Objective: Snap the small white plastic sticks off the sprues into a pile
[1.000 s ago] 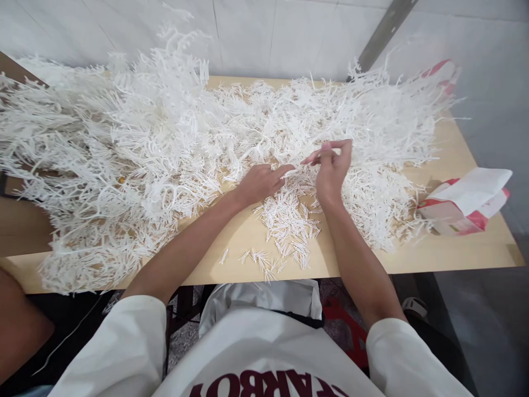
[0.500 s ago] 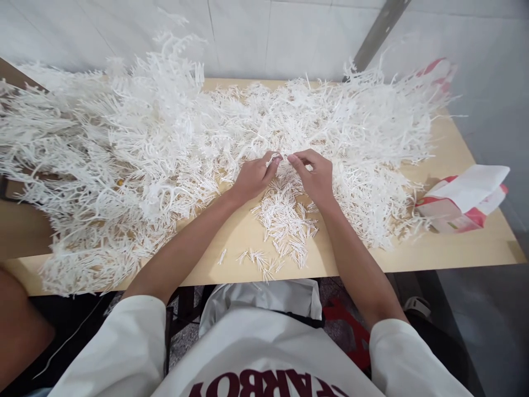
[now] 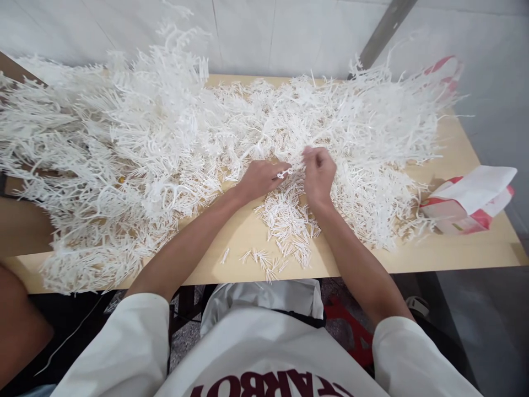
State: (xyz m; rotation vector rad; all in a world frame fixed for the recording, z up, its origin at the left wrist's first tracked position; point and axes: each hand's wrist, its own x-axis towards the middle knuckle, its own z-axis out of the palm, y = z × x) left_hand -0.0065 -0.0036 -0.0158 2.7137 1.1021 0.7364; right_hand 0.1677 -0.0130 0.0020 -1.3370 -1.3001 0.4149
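My left hand (image 3: 261, 177) is closed, its fingertips pinching a short white branched strip (image 3: 283, 173) with small nubs. Just to its right, my right hand (image 3: 320, 170) is raised slightly, curled with thumb and fingers together and partly smeared by motion. Whether anything small is between those fingers cannot be made out. Beneath and between both hands lies a pile of short thin white sticks (image 3: 287, 220). Around them spreads a large tangled heap of white branched plastic-looking strands (image 3: 161, 132), with more strands (image 3: 372, 127) on the right.
The wooden table (image 3: 231, 242) has a few loose sticks (image 3: 264, 262) near its front edge. At the right stands an opened red-and-white paper packet (image 3: 458, 212). A pale wall (image 3: 289, 33) and a slanted grey post (image 3: 384, 36) are behind. Another person's limb (image 3: 20, 325) shows at lower left.
My right hand has moved apart from the left and up a little. My left hand has turned more palm-down and still pinches the white strip. The view has shifted slightly.
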